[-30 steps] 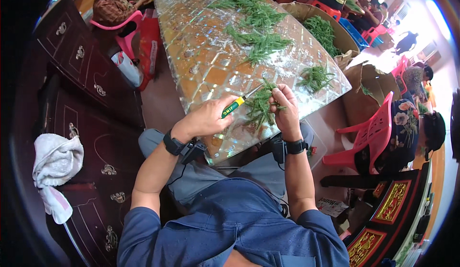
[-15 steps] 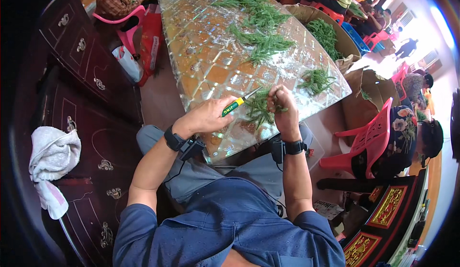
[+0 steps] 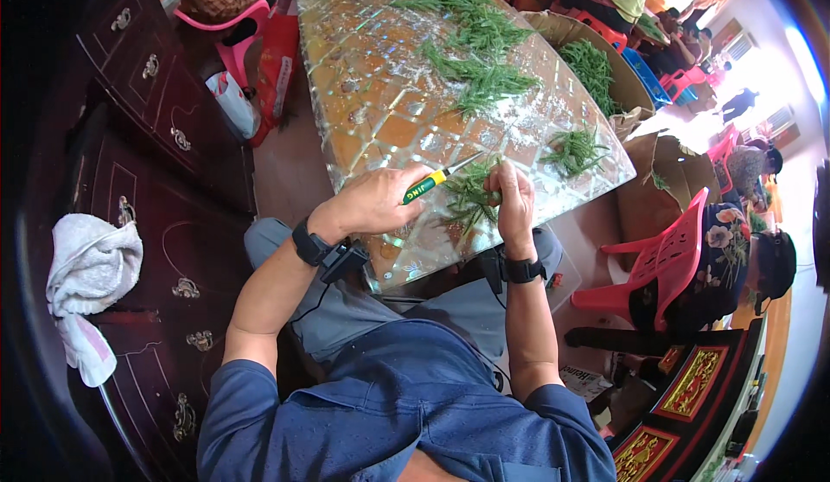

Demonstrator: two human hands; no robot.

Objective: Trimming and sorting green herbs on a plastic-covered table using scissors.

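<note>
My left hand (image 3: 378, 198) is closed round a slim pointed tool (image 3: 424, 187) with a green-and-yellow handle and a thin metal tip. That tip points up and right, toward my other hand. My right hand (image 3: 513, 195) is pinched at the fingertips on a green feathery sprig (image 3: 495, 164), partly hidden by the fingers. Just below and between both hands, a small heap of the same feathery sprigs (image 3: 469, 198) lies on the table's near end. Another small bunch (image 3: 574, 153) rests to the right.
A patterned table (image 3: 367, 67) under a clear cover, dusted with white bits, carries a longer pile of greenery (image 3: 475, 32). Cartons (image 3: 661, 179) stand at its right, near a pink chair (image 3: 661, 253) with a person. Dark drawers (image 3: 169, 214) rise at left, hung with a white towel (image 3: 93, 261).
My right hand has turned, its fingers now drawn together into a pinch with the fingertips up. The tool in my left hand has shifted slightly right. The view has moved a little.
</note>
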